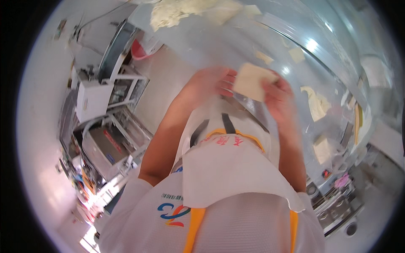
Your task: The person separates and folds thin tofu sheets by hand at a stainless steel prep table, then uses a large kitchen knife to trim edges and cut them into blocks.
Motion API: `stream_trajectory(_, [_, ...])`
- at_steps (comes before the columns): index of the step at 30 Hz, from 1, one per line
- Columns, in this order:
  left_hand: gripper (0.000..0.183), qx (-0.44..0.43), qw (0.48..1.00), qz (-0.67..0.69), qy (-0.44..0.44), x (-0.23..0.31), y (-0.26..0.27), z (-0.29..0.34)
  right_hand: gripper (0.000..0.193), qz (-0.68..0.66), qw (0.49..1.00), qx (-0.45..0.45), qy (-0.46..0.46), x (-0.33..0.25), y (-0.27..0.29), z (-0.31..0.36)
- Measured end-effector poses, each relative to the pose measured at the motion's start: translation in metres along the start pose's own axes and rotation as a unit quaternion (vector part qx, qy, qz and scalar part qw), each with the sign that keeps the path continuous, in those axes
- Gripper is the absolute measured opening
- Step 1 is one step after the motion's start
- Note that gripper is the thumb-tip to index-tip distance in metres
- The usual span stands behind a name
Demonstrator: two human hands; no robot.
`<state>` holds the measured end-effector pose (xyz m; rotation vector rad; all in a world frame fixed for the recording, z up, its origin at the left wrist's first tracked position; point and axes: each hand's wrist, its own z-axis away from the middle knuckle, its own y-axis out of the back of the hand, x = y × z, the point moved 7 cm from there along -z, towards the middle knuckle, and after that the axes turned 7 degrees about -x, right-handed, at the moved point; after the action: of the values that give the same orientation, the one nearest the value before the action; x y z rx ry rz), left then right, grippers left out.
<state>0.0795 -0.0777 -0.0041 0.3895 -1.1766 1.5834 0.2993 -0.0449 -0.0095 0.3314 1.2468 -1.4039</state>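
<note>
Sheet (249, 81) = pale cream, thin, flat, roughly square w/ soft corners, plain surface; looks like dough, but can't confirm. It's up in front of the person's waist, over the near edge of the table (198, 44), btwn the 2 hands. R hand (276, 90) grips it by the right edge, fingers & thumb closed on it, so that edge is partly hidden. L hand (216, 82) is loose, fingers spread, tips right by the sheet's left edge; can't tell if they touch. Both hands a bit blurred. Around: table is grey & shiny w/ bright reflections, a dark line running across its right part. Big ragged cream pile (175, 14) at the far edge, cut off by the pic's top. On the right, more cream bits: small square (296, 55), narrow strip (264, 57), torn piece (316, 103), plus a block (322, 149) nr the corner, w/ a pink thing (341, 181) beyond it, too small to ID. White apron (236, 173) & forearms block the view of the table's near side. Floor to the left: red basin (139, 50), white box (93, 100) on a machine, metal bin (103, 145).
</note>
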Motion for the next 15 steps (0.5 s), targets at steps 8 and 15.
stream_trajectory(8, [0.03, 0.128, 0.916, -0.38, -0.032, -0.123, 0.085, -0.003, 0.044, 0.205, 0.967, 0.111, 0.099, -0.056, 0.091, 0.004])
stream_trajectory(15, [0.026, 0.136, 0.971, -0.194, 0.039, -0.143, 0.083, 0.034, 0.039, 0.534, 0.841, 0.05, 0.064, -0.037, 0.012, -0.023])
